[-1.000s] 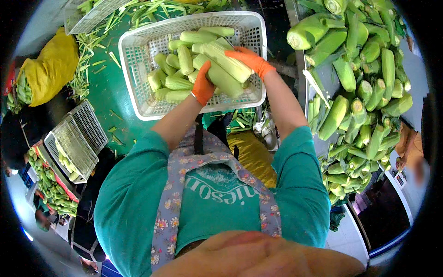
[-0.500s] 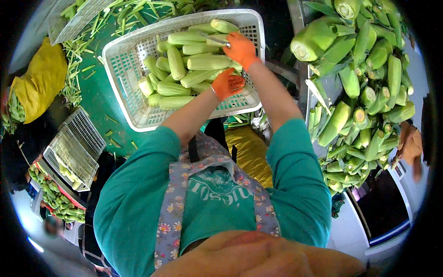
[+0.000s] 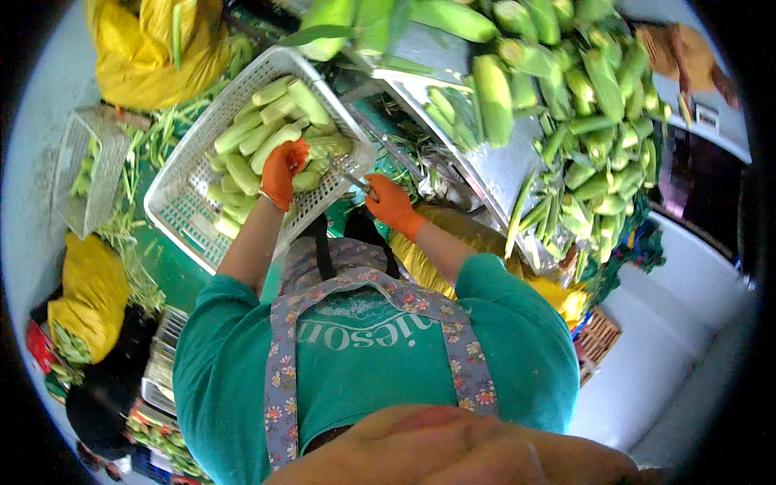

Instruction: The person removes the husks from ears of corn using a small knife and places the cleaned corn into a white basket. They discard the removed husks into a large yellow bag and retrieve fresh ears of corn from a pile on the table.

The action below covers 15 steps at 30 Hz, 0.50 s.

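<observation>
My left hand [image 3: 283, 175], in an orange glove, reaches over the near side of a white plastic basket [image 3: 179, 176]. Its fingers are curled against the trimmed ears of corn [image 3: 241, 173]; what they hold, if anything, is hidden. These pale green ears lie piled inside the basket, still in their inner husks. Just outside the basket's right rim, my right hand [image 3: 393, 205], also orange-gloved, is closed round the handle of a knife [image 3: 352, 177]. Its blade points up and left, over the basket's edge.
To the right, a metal table [image 3: 436, 65] bears a large heap of unhusked corn [image 3: 598, 137]. Yellow sacks [image 3: 158, 56] and a smaller crate [image 3: 89, 174] stand at the left. Husk scraps [image 3: 133, 242] litter the green floor. Another person's arm [image 3: 683, 65] shows at the far right.
My view has turned, so the basket now sits tilted and the corn table looks closer. My right hand has drawn the knife to the basket's right edge; my left hand's fingers have curled.
</observation>
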{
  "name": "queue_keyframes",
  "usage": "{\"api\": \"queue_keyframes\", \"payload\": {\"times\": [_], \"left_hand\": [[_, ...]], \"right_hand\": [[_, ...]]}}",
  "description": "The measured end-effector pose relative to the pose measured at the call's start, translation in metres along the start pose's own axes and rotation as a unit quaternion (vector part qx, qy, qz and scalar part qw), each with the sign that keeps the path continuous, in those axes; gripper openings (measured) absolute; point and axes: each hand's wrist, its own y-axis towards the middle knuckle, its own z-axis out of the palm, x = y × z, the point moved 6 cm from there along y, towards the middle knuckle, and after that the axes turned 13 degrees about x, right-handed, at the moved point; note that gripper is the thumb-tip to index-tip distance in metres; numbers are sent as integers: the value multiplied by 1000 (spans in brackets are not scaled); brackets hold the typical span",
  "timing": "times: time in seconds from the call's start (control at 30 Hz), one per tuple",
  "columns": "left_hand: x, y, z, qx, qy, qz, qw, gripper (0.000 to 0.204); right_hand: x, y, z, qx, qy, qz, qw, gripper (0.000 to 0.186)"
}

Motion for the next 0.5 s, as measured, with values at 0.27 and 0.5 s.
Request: {"api": "queue_keyframes", "payload": {"times": [0.27,0.5], "left_hand": [[-135,-33,309,165,513,430,725,32],[-173,60,483,-28,742,394,542,77]], "right_hand": [[-71,-139,-28,-41,22,64,997,44],[-186,-217,-3,-231,165,-68,956,41]]}}
